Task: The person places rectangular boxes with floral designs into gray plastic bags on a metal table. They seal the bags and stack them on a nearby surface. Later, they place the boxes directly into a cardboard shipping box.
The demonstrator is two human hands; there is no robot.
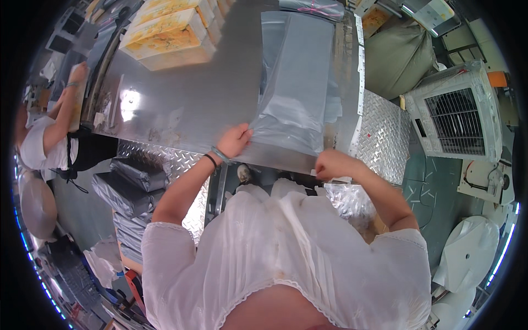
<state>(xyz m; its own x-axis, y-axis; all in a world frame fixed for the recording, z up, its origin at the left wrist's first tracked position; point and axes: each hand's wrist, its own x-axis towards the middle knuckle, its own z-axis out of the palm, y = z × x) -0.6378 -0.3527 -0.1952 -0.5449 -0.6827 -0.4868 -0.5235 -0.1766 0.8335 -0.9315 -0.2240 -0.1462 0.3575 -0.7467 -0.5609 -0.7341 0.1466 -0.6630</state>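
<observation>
A grey plastic mailing bag point(295, 99) lies on the right part of the metal worktable point(185, 107), on top of other grey plastic sheets or bags. Its near end is crumpled, close to the table's front edge. My left hand point(234, 141) pinches the bag's near left corner between thumb and fingers. Just past the near right corner, my right hand point(336, 165) is curled into a fist at the table edge. A small white scrap shows by its fingers; whether the hand grips anything is hidden.
Patterned yellow-and-white boxes point(165, 37) are stacked at the table's far left. A rolled grey bundle point(311, 9) tied with pink string lies at the back. Wrapped grey parcels point(123, 185) are piled at left, near a co-worker's arm point(62, 111). An air cooler point(453, 119) stands at right.
</observation>
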